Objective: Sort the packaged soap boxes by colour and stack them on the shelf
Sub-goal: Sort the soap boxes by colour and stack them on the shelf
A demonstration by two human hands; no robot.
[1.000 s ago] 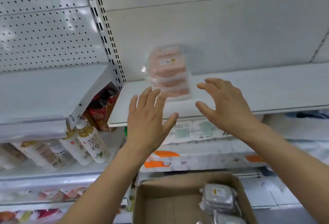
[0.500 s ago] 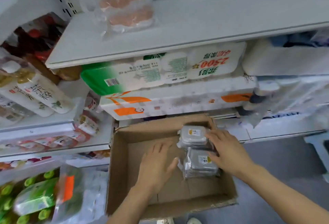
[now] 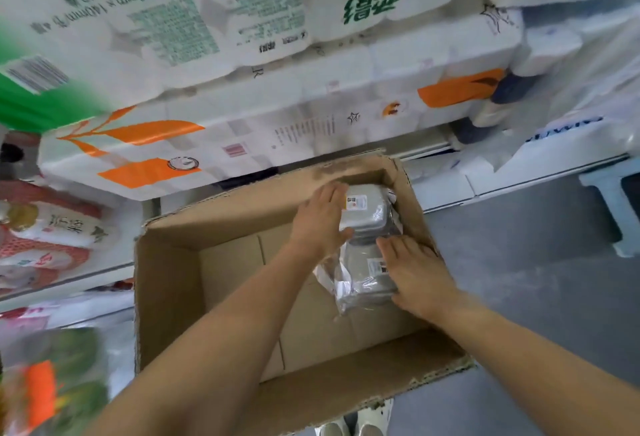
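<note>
The left hand (image 3: 320, 219) lay against the left side of the upper grey soap pack (image 3: 365, 209), its fingers fairly straight along the pack's far-left edge and the thumb tucked under the near corner — a cupping hold rather than a closed grip, as far as the view showed. The right hand (image 3: 417, 273) rested flat on the right half of the lower grey soap pack (image 3: 360, 276), fingers extended and pointing toward 11 o'clock, nothing curled around the wrapper.

Both packs sat in the far-right corner of the cardboard box (image 3: 166, 283), at about 1 o'clock from the box's centre. The upper pack overlapped the far end of the lower one, and the two together formed a line running from 6 to 12 o'clock. Each was sealed in clear crinkled film, with loose film trailing off the lower pack toward 7 o'clock.

The relation that mattered — each hand already touched its own pack, the left nearer the far one, the right nearer the near one. A lift would probably need the hands to close in from 9 and 3 o'clock across the short width of the packs.

Beyond the box, at 12 o'clock, bulk tissue bundles (image 3: 263, 131) filled the lower shelf; grey floor (image 3: 519, 280) lay at 3 o'clock.
</note>
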